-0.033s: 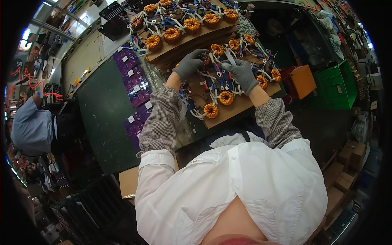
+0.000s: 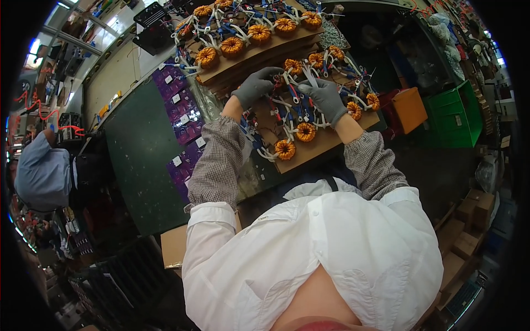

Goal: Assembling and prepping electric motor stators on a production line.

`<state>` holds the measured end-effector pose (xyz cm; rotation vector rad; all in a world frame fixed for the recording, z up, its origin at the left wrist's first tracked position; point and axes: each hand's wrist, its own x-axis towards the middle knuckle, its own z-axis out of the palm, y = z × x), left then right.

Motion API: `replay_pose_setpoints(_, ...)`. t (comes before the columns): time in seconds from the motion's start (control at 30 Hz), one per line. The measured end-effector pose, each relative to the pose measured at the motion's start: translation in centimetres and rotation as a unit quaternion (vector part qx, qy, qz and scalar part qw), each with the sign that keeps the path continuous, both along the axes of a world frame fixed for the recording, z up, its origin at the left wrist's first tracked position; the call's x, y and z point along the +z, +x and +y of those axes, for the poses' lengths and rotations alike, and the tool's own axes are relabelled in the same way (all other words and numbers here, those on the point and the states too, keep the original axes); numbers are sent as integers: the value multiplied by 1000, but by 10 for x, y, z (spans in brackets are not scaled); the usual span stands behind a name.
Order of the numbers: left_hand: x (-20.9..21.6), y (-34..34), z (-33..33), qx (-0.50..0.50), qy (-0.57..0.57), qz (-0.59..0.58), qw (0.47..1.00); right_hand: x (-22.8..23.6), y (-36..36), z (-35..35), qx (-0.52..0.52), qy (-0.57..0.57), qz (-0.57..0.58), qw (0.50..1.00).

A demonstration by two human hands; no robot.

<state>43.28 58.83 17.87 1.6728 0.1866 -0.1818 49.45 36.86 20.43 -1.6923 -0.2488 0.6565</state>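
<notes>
My left hand (image 2: 254, 90), in a grey glove, is closed at the left side of a row of wired coils. Its fingertips are bent around a spot beside thin red wires (image 2: 277, 81), and what they hold is hidden. My right hand (image 2: 328, 101), gloved too, is closed on thin white strips (image 2: 311, 75) that stick up past its fingers and look like cable ties. Orange-wound ring coils (image 2: 306, 132) with white, blue and red leads lie about both hands on a brown cardboard sheet (image 2: 317, 150). Many leads end in metal ring lugs.
A stack of cardboard sheets (image 2: 236, 70) bearing more coils rises beyond my left hand. Purple circuit boards (image 2: 185, 117) line the dark green table (image 2: 134, 149) to the left. At the right stand a green crate (image 2: 454, 117) and an orange-brown panel (image 2: 409, 110). A person (image 2: 44, 172) works far left.
</notes>
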Motion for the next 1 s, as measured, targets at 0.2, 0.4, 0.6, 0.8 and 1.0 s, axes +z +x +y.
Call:
replay_pose_setpoints(0.2,5,-4,13,-54,-87,32,994,-8,7,19,-23,47,-18,998)
replay_pose_setpoints(0.4,-22,-5,-13,117,119,-100,981,-8,14,36,10,-61,-79,995)
replay_pose_setpoints(0.6,-24,-8,-14,82,18,-108,991,-19,18,46,33,-60,-116,991)
replay_pose_setpoints(0.8,-24,-13,-20,151,130,-110,974,-6,16,50,71,-112,-171,976)
replay_pose_setpoints(1.0,-19,-11,-25,172,230,-117,951,1,19,53,96,-187,-222,952)
